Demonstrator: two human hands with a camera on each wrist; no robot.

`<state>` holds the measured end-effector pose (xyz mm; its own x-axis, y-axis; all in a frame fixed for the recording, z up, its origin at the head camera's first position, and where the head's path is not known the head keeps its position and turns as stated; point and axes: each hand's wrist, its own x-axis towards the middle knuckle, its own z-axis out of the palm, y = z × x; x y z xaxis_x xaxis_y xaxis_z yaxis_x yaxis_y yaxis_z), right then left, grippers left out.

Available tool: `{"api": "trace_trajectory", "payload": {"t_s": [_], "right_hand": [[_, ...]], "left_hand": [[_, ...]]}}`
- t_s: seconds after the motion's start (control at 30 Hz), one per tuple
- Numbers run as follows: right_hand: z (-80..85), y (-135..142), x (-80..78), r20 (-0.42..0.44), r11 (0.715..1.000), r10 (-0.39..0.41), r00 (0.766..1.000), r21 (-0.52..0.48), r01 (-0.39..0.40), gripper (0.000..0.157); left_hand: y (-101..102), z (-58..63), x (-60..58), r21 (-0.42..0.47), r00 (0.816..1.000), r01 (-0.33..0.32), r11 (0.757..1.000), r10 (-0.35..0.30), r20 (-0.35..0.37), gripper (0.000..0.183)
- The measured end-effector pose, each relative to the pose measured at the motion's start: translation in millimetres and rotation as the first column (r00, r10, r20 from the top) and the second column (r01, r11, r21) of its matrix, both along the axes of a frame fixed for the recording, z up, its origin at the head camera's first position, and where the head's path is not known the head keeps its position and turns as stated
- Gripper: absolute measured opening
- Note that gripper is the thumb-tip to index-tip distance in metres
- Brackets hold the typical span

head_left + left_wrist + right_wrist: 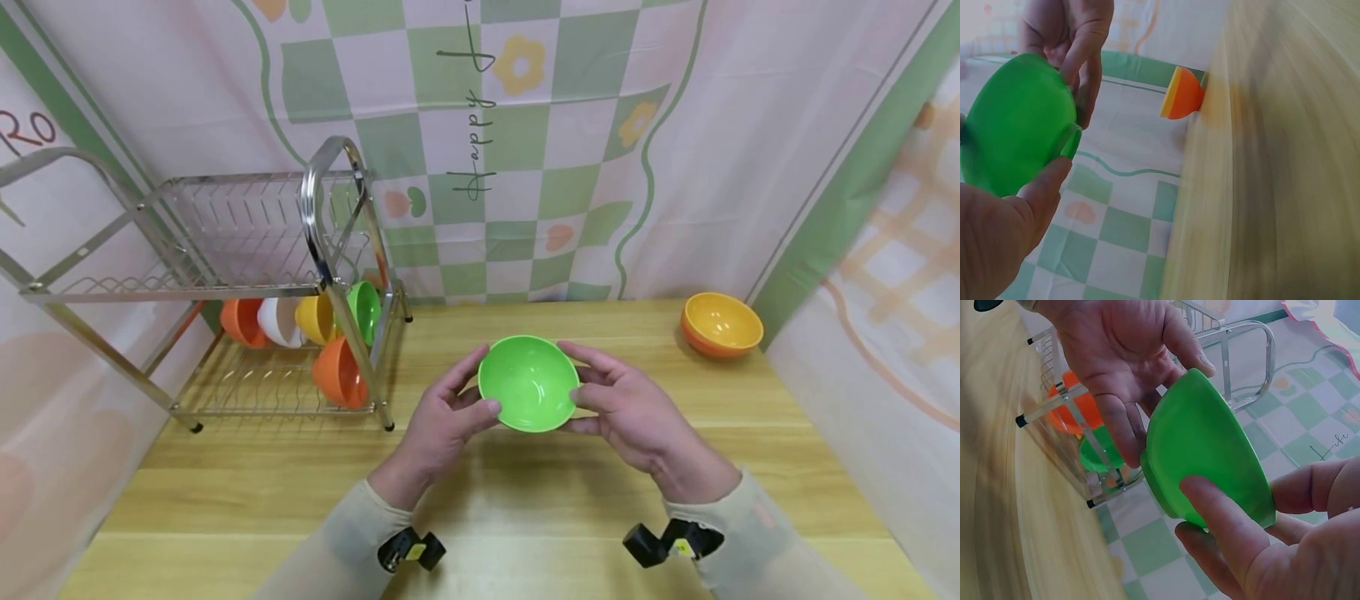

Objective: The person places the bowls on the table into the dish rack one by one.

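Note:
Both hands hold a green bowl (528, 383) in the air above the table, its hollow side facing the head camera. On the bowl's left side, the left hand (447, 417) grips it with the thumb at the near rim and fingers behind. From the right, the right hand (626, 408) grips the opposite side, thumb by the rim. The right wrist view shows the bowl's smooth outer wall (1204, 450) and its foot, with fingers of both hands against it. In the left wrist view the left thumb (1044, 187) lies near the foot ring.
A two-tier metal dish rack (330, 225) stands at the left. Its lower tier holds several bowls: orange (243, 322), white (280, 321), yellow (315, 317), green (365, 310), and another orange bowl (340, 375) in front. At the back right sits a yellow-inside, orange-outside bowl (722, 325) on the wooden table (525, 533).

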<state>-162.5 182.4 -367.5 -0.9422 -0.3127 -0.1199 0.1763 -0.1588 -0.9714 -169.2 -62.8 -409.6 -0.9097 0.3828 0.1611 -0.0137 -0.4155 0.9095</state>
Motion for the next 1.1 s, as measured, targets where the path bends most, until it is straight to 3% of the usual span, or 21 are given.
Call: {"api": "trace_trajectory", "payload": {"t_s": [0.6, 0.87, 1.1], "right_hand": [[4.2, -5.3, 5.0, 0.007, 0.999, 0.019, 1.0, -0.041, -0.019, 0.069], [7.7, -8.5, 4.9, 0.003, 0.998, 0.038, 0.999, -0.055, -0.037, 0.07], [10.5, -12.0, 4.8, -0.009, 0.994, 0.086, 0.996, -0.068, -0.086, 0.063]], "left_hand": [[-9.2, -2.4, 0.1, -0.001, 0.999, -0.004, 1.0, 0.004, -0.043, 0.086], [-16.4, 4.5, 1.4, 0.009, 1.0, 0.01, 1.0, -0.01, 0.012, 0.075], [-24.7, 7.4, 3.0, 0.118, 0.997, -0.002, 0.993, -0.008, 0.081, 0.076]]}}
